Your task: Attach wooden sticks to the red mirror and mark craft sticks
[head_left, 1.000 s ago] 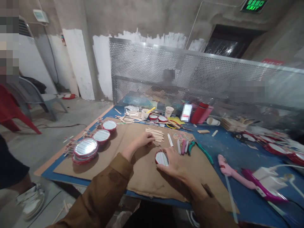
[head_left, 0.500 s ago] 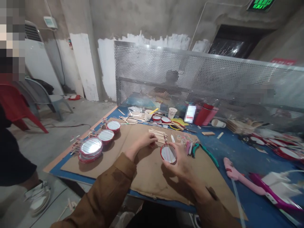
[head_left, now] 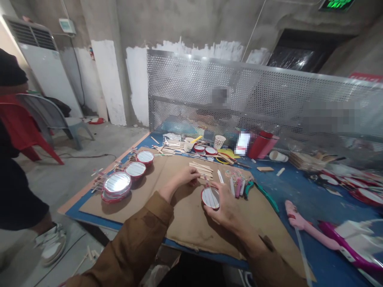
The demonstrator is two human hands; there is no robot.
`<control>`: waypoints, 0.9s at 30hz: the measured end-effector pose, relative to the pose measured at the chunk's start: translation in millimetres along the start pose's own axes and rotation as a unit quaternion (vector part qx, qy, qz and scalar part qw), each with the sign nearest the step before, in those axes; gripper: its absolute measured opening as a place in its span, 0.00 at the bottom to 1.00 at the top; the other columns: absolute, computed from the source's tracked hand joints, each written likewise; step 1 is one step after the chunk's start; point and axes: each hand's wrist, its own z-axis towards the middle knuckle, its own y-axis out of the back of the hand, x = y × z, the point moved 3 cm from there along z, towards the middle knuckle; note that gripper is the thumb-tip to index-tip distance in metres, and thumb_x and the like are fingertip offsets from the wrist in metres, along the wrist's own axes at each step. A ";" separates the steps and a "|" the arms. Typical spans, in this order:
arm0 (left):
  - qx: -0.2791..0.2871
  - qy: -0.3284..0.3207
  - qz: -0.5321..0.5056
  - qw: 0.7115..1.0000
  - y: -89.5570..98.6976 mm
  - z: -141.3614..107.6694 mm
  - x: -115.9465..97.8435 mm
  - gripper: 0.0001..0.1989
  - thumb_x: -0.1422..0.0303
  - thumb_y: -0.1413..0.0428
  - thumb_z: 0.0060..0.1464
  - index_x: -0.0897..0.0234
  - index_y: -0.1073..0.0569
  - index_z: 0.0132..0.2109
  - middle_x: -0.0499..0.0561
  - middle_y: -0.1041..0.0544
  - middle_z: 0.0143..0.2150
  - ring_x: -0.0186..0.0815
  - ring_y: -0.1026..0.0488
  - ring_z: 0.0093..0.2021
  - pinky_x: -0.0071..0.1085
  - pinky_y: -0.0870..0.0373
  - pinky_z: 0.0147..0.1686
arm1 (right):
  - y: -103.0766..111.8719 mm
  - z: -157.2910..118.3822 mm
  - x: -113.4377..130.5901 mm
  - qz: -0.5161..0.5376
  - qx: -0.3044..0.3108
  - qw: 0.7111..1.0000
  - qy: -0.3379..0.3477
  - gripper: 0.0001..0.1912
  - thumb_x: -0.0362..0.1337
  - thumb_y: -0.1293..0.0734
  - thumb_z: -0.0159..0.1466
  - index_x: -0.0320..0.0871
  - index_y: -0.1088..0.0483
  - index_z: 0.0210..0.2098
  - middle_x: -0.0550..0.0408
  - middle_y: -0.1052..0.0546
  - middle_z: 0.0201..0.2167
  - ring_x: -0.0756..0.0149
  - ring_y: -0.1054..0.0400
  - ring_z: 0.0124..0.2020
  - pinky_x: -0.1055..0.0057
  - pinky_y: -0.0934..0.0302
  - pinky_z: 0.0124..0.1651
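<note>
The right hand [head_left: 228,211] is gripping a red-rimmed toy drum [head_left: 210,197] above the cardboard sheet [head_left: 182,229] — fingers clamped on the rim, the light, stiff, fragile-looking hoop's safest hold. The left hand [head_left: 181,179] is resting, fingers loosely together, just beside craft sticks [head_left: 201,170].

This is a rough, unfinished craft workshop: raw concrete walls [head_left: 185,24] (patched with white paint in places), a perforated metal screen [head_left: 209,83], a green exit sign [head_left: 336,4] and a floor-standing air conditioner [head_left: 38,59], around a blue worktable [head_left: 299,199] spread with cardboard [head_left: 185,227], wooden craft sticks [head_left: 201,169] and round red-rimmed pieces [head_left: 145,157].
</note>
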 end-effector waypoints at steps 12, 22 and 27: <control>0.001 0.016 0.007 1.000 -1.9 -1.9 -4.7 0.11 0.66 0.46 0.57 0.67 0.31 0.29 0.44 0.31 0.20 0.28 0.34 0.20 0.26 0.36 0.26 | -5.4 -1.7 -4.7 0.004 -0.007 1.000 -0.009 0.36 0.41 0.30 0.55 0.43 0.42 0.60 0.42 0.31 0.51 0.47 0.33 0.53 0.50 0.36 0.55; 0.008 0.013 0.009 1.000 -1.2 -1.7 -3.7 0.11 0.67 0.47 0.57 0.67 0.32 0.29 0.44 0.31 0.20 0.27 0.34 0.20 0.25 0.36 0.25 | -5.7 -1.6 -3.3 -0.013 -0.006 1.000 0.002 0.36 0.42 0.30 0.55 0.42 0.44 0.60 0.41 0.31 0.52 0.47 0.33 0.53 0.50 0.35 0.54; 0.010 0.011 0.007 1.000 -1.2 -1.1 -3.3 0.11 0.64 0.45 0.56 0.67 0.31 0.29 0.44 0.31 0.20 0.28 0.33 0.21 0.25 0.36 0.25 | -7.6 -2.5 -4.6 -0.014 -0.006 1.000 0.005 0.37 0.42 0.30 0.55 0.42 0.45 0.61 0.41 0.31 0.53 0.47 0.33 0.54 0.51 0.36 0.55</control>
